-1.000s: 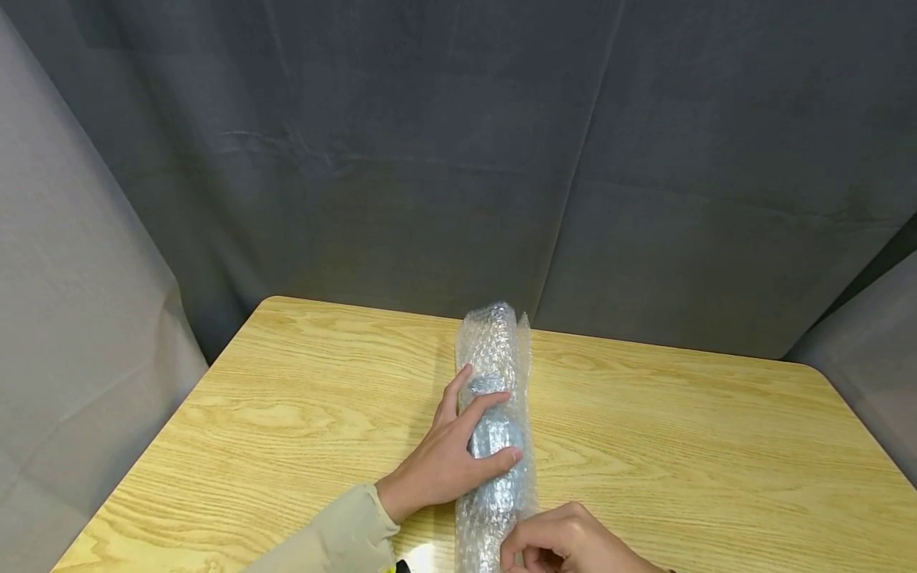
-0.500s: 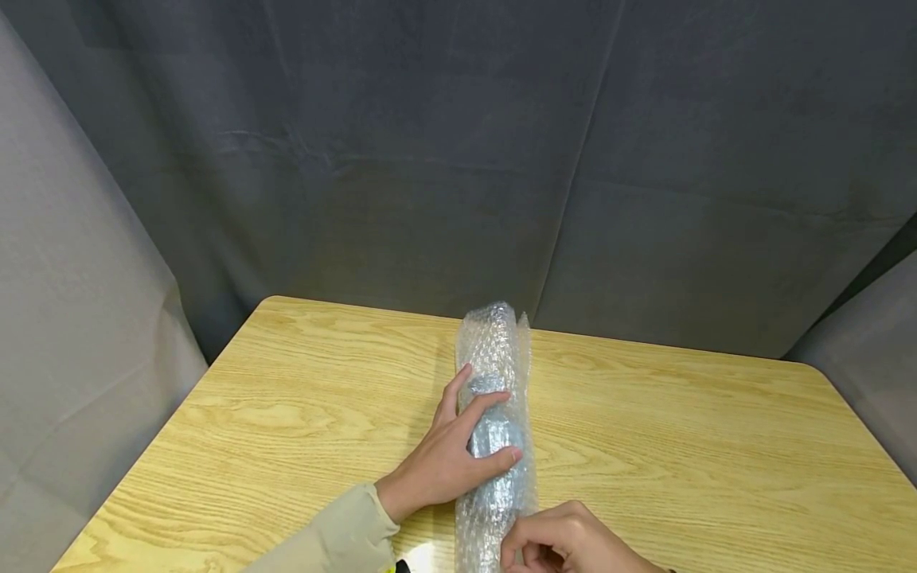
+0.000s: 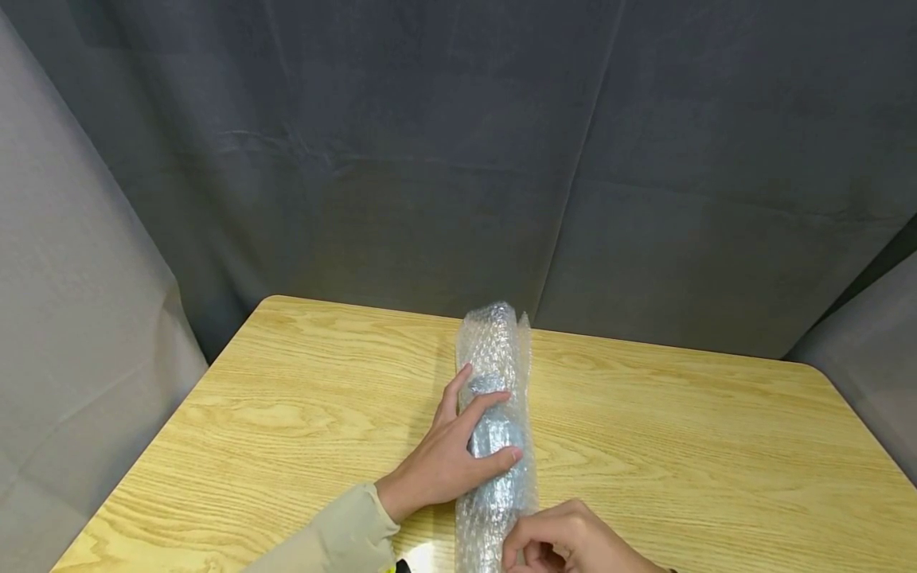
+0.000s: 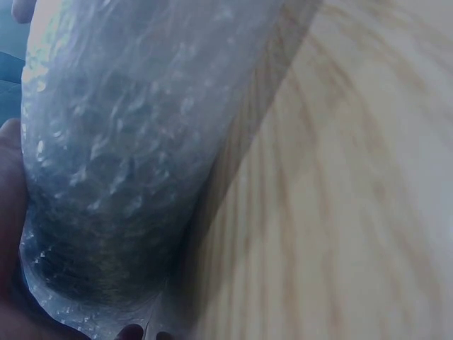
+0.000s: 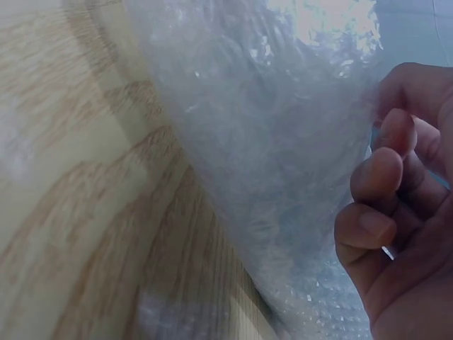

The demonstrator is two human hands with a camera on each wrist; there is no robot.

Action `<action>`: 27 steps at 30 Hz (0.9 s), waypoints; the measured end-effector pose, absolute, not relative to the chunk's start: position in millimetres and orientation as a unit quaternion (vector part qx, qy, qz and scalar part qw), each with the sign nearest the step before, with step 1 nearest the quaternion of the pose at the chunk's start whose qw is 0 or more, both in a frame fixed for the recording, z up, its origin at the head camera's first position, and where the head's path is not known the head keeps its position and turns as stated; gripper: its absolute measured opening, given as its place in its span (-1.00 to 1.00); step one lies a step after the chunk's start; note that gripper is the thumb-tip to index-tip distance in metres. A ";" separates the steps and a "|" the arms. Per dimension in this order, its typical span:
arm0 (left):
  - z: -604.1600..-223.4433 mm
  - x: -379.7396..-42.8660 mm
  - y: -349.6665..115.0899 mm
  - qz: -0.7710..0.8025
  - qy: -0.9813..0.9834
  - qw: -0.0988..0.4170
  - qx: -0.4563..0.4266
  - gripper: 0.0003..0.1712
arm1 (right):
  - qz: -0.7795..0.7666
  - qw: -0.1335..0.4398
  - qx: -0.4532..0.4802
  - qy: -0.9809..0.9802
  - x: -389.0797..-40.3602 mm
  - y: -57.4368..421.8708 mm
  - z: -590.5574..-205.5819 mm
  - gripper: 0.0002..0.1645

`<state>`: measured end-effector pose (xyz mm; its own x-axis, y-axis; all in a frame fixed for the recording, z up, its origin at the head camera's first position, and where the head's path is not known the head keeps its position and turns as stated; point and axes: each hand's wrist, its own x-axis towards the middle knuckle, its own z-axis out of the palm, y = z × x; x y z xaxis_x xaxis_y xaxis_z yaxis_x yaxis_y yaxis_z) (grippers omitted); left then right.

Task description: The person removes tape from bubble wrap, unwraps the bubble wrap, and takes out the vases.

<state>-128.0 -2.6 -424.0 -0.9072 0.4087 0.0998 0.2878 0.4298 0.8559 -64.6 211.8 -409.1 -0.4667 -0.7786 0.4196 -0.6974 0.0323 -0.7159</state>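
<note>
A long roll of bubble wrap [image 3: 493, 338] lies lengthwise on the table, its far end close to the back edge. Inside it shows a bluish, bottle-shaped thing, blurred by the plastic. My left hand [image 3: 447, 461] rests across the middle of the roll, fingers and thumb spread over its top and left side. At the near end my right hand [image 3: 566, 537] has its fingers curled and pinches the wrap's edge; the thumb is mostly hidden. The right wrist view shows those curled fingers [image 5: 375, 173] beside the wrap. In the left wrist view the wrap [image 4: 134, 142] fills the left half.
The wood-grain table [image 3: 301, 414] spreads to both sides of the roll. A small yellow and black object [image 3: 398, 567] peeks in at the bottom edge by the left sleeve [image 3: 344, 533]. Dark cloth [image 3: 430, 159] hangs behind, with grey cloth [image 3: 79, 318] at the sides.
Almost nothing differs: the right hand has shifted very slightly at the near end of the roll. The left hand and the roll stay in place.
</note>
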 end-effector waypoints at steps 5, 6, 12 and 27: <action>-423.9 -128.2 -2.5 0.493 0.843 0.061 0.207 -0.24 | -0.476 0.050 -0.512 0.713 -65.1 212.0 -409.3 -0.76; -423.8 -128.2 -2.5 0.493 0.843 0.061 0.207 -0.24 | -0.477 0.051 -0.513 0.712 -65.2 212.1 -409.5 -0.76; -423.8 -127.9 -2.5 0.492 0.843 0.060 0.206 -0.24 | -0.486 0.056 -0.514 0.705 -65.5 213.9 -410.4 -0.76; -423.7 -128.5 -2.1 0.490 0.845 0.061 0.204 -0.25 | -0.501 0.091 -0.484 0.712 -66.7 220.0 -405.5 -0.71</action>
<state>-128.5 -2.1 -423.7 -0.9094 0.4047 0.0964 0.2847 0.4365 0.8535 -66.7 220.0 -405.5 -0.5140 -0.7809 0.3550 -0.5981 0.0297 -0.8009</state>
